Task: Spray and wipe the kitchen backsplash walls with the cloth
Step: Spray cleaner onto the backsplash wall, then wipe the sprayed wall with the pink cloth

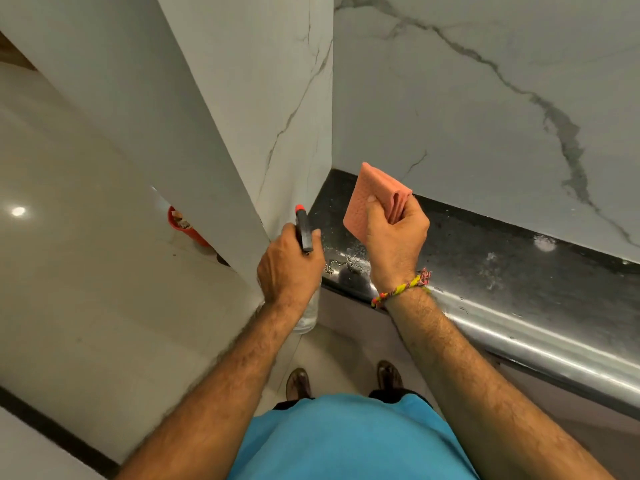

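The left hand (289,268) is gripping the spray bottle (304,233), nozzle aiming up at the backsplash wall (291,81) just beyond the worktop (485,258). The right hand (394,237) is pinching the folded cloth (372,199) over the worktop, nearer the right-hand wall.

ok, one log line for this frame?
left hand: grips spray bottle | right hand: holds folded cloth, off wall | countertop: speckled

Open passage above the black counter (485,251) toward its back edge; marble backsplash walls (485,109) close the back and left corner; wet streaks lie near the front edge.
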